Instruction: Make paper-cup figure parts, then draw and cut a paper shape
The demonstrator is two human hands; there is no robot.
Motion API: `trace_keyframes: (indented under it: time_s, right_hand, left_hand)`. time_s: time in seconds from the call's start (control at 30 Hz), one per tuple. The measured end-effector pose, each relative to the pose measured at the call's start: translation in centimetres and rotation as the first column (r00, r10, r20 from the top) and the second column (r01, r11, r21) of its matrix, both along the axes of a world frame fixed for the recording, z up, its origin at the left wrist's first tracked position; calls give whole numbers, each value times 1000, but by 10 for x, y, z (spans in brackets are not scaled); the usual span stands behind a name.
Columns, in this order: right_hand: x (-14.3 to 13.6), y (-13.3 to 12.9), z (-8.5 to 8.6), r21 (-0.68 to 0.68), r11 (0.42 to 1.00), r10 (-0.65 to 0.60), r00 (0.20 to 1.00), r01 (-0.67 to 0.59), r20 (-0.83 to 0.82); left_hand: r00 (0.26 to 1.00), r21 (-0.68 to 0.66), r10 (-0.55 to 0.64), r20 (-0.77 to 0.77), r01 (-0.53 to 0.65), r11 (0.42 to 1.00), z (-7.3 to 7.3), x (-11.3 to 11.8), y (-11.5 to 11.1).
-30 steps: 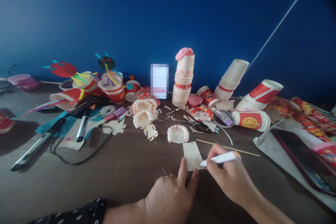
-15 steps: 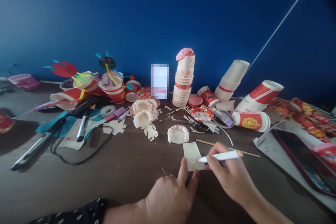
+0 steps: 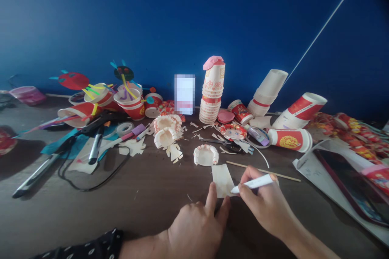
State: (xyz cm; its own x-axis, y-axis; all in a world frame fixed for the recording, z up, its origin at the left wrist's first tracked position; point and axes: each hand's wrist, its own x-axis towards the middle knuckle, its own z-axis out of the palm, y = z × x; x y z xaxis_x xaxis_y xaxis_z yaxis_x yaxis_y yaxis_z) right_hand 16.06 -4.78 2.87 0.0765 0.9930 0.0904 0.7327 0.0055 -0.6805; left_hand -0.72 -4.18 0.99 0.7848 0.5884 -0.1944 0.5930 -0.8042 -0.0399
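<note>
A small cream paper piece lies flat on the dark table. My left hand presses its lower edge down, index finger and thumb stretched out and apart, the other fingers partly curled. In my right hand is a white marker, closed between thumb and fingers, its tip at the paper's lower right. Just beyond the paper sits a curled-edge paper cup piece, its rim rolled into white curls. A thin wooden stick lies behind my right hand, partly hidden by it.
Stacked paper cups stand at the back, with scissors and scraps before them. To the left are black selfie-stick-like gear, a tape roll and caterpillar cups. A phone lies at right.
The marker tip has moved slightly down and left, down to the paper, and my right hand has shifted a little with it. My left hand stays in place.
</note>
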Motion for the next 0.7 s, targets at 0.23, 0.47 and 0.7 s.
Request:
trace_keyframes:
  time_s: [0.23,0.47,0.7]
  right_hand:
    - [1,2,-3,22,999,-24,999,25,-27]
    - [1,2,-2,-6,1000,-13,1000,13,-8]
    - [-1,2,0,29,999,-44,998,45,-40]
  left_hand:
    - [1000,-2,-3,-1,3,1000,1,-1,0]
    - [1000,-27,0,-12,0,1000,2,-1,0]
    - [1000,22,1,20,-2,1000,-4,0,-1]
